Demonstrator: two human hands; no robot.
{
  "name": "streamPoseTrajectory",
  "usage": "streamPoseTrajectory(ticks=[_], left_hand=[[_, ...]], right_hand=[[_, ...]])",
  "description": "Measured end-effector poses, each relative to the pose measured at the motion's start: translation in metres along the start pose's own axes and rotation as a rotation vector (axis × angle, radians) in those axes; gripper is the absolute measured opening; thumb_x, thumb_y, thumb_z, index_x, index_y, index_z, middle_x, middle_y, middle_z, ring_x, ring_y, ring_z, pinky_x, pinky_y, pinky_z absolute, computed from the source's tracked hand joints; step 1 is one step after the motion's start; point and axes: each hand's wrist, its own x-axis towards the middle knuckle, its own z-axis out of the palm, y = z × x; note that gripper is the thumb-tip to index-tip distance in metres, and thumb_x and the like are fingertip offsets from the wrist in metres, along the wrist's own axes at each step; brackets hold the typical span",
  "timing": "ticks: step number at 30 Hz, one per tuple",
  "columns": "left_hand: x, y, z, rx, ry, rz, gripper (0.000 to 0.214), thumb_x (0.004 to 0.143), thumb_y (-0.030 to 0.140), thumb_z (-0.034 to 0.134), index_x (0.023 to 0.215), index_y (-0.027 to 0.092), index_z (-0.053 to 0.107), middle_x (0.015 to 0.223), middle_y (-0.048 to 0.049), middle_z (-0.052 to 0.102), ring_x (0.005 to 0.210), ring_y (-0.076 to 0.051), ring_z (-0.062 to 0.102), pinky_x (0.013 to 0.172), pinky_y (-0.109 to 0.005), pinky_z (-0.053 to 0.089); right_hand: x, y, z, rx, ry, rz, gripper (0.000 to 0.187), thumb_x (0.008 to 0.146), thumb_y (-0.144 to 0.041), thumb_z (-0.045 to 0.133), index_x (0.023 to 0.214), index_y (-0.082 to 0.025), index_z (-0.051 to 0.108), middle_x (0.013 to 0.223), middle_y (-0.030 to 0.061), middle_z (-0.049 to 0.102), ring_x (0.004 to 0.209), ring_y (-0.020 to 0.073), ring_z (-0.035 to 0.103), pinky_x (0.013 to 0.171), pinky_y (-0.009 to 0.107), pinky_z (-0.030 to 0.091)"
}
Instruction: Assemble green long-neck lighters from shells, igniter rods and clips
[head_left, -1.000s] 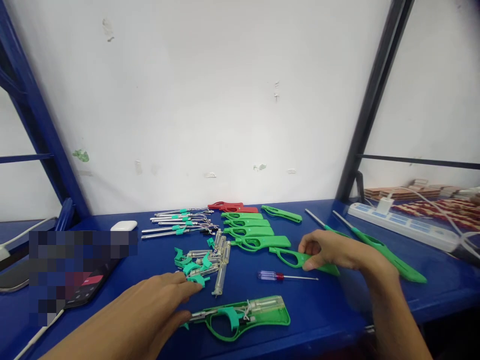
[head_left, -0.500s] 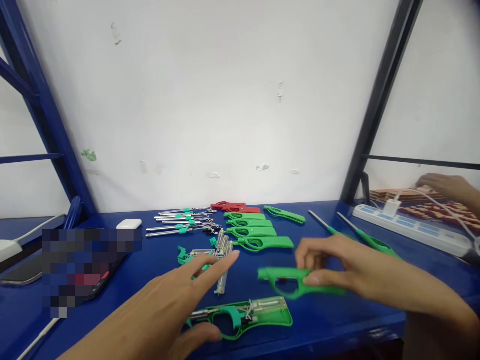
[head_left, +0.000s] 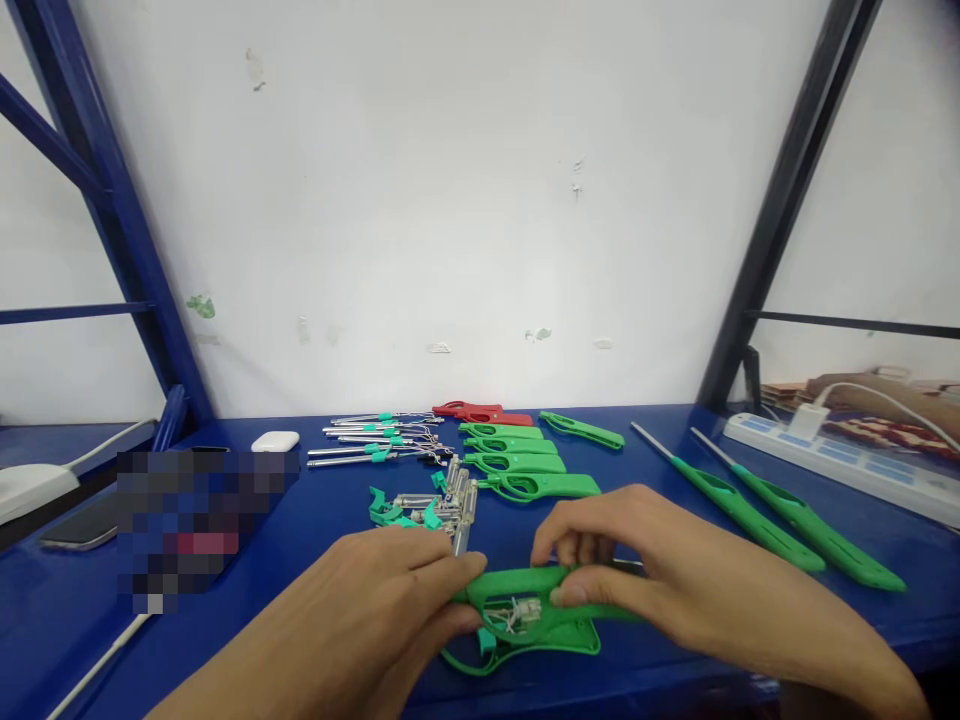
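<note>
My right hand [head_left: 637,570] pinches a green lighter casing half [head_left: 517,580] with a loop-shaped trigger opening. My left hand [head_left: 405,600] closes its thumb and fingers on the narrow left end of that same half. Beneath it on the table lies another green casing half [head_left: 581,638], partly covered, with a teal trigger [head_left: 487,640] and some wiring showing. Just beyond my left hand are clear fuel tanks [head_left: 465,500] and loose teal triggers [head_left: 384,508]. Green casing halves [head_left: 547,485] lie stacked in a row behind my hands.
Metal lighter tubes [head_left: 352,432] with wires lie at the back, beside red casing halves [head_left: 491,414]. Two assembled green lighters [head_left: 757,515] rest at right, near a white power strip [head_left: 862,468] and another person's arm [head_left: 892,395]. A white case [head_left: 274,441] sits left.
My right hand has brought the casing half left and over the one on the table. My left hand has moved right and closed on its end. The view has shifted slightly.
</note>
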Motion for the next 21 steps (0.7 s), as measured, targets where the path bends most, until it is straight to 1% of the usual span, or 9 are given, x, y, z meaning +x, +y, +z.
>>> streamPoseTrajectory(ticks=[3, 4, 6, 9, 12, 15, 16, 18, 21], left_hand=[[-0.001, -0.011, 0.000, -0.053, -0.027, -0.063, 0.024, 0.112, 0.030, 0.056, 0.109, 0.027, 0.080, 0.107, -0.0012, 0.085, 0.088, -0.022, 0.082, 0.076, -0.026, 0.063], [-0.001, -0.014, 0.000, -0.057, -0.018, -0.075, 0.024, 0.112, 0.031, 0.057, 0.114, 0.027, 0.080, 0.110, -0.0015, 0.085, 0.092, -0.022, 0.083, 0.079, -0.026, 0.063], [0.000, -0.020, -0.001, -0.054, -0.003, -0.084, 0.024, 0.112, 0.030, 0.057, 0.122, 0.027, 0.078, 0.112, -0.0022, 0.085, 0.094, -0.023, 0.083, 0.083, -0.028, 0.063], [0.000, -0.026, -0.001, -0.057, 0.001, -0.091, 0.026, 0.111, 0.025, 0.055, 0.124, 0.026, 0.078, 0.110, -0.0034, 0.085, 0.090, -0.024, 0.083, 0.078, -0.029, 0.064], [-0.004, -0.029, 0.002, -0.087, -0.011, -0.097, 0.028, 0.110, 0.026, 0.059, 0.133, 0.028, 0.074, 0.114, -0.0012, 0.085, 0.093, -0.024, 0.083, 0.082, -0.028, 0.064], [-0.011, -0.030, 0.005, -0.102, -0.013, -0.159, 0.039, 0.107, 0.030, 0.066, 0.145, 0.036, 0.067, 0.120, 0.0033, 0.084, 0.098, -0.021, 0.083, 0.084, -0.024, 0.062], [-0.012, -0.029, 0.005, -0.088, -0.017, -0.195, 0.038, 0.106, 0.029, 0.067, 0.143, 0.038, 0.068, 0.116, 0.0046, 0.085, 0.094, -0.020, 0.083, 0.079, -0.023, 0.061], [-0.009, -0.026, 0.002, -0.075, -0.109, -0.267, 0.026, 0.104, 0.027, 0.067, 0.127, 0.036, 0.076, 0.107, 0.0042, 0.085, 0.091, -0.021, 0.082, 0.078, -0.024, 0.059], [0.001, -0.020, -0.004, -0.114, -0.225, -0.319, 0.019, 0.100, 0.022, 0.068, 0.111, 0.033, 0.079, 0.101, 0.0047, 0.084, 0.094, -0.021, 0.081, 0.083, -0.024, 0.056]], right_hand=[[0.002, 0.001, 0.005, -0.036, -0.024, 0.025, 0.048, 0.075, -0.050, 0.100, 0.118, -0.042, 0.079, 0.112, -0.0061, 0.078, 0.107, 0.0253, 0.069, 0.089, 0.030, 0.051], [0.002, 0.002, 0.007, -0.051, -0.020, 0.010, 0.053, 0.074, -0.050, 0.101, 0.122, -0.043, 0.079, 0.116, -0.0061, 0.078, 0.110, 0.0260, 0.069, 0.092, 0.031, 0.051], [0.002, 0.004, 0.009, -0.090, 0.027, -0.043, 0.046, 0.086, -0.047, 0.094, 0.129, -0.044, 0.077, 0.125, -0.0052, 0.078, 0.118, 0.0268, 0.068, 0.100, 0.033, 0.049], [0.000, 0.007, 0.012, -0.173, 0.120, -0.093, 0.037, 0.099, -0.044, 0.080, 0.136, -0.043, 0.076, 0.134, -0.0022, 0.078, 0.126, 0.0295, 0.067, 0.108, 0.037, 0.047], [-0.001, 0.006, 0.011, -0.229, 0.155, -0.084, 0.042, 0.098, -0.044, 0.081, 0.140, -0.041, 0.076, 0.133, 0.0001, 0.080, 0.122, 0.0322, 0.069, 0.104, 0.038, 0.049], [0.000, 0.003, 0.009, -0.223, 0.110, -0.053, 0.032, 0.095, -0.047, 0.085, 0.127, -0.041, 0.082, 0.115, -0.0030, 0.085, 0.105, 0.0290, 0.075, 0.088, 0.033, 0.051], [0.001, 0.001, 0.008, -0.207, 0.080, -0.051, 0.026, 0.095, -0.047, 0.085, 0.120, -0.040, 0.084, 0.108, -0.0044, 0.085, 0.098, 0.0266, 0.076, 0.082, 0.032, 0.050], [0.003, -0.002, 0.007, -0.168, 0.024, -0.079, 0.019, 0.094, -0.044, 0.087, 0.112, -0.037, 0.086, 0.104, -0.0059, 0.085, 0.091, 0.0222, 0.076, 0.078, 0.029, 0.049], [0.006, -0.006, 0.007, -0.148, -0.012, -0.140, 0.015, 0.094, -0.037, 0.088, 0.109, -0.034, 0.085, 0.109, -0.0053, 0.082, 0.094, 0.0192, 0.075, 0.081, 0.027, 0.047]])
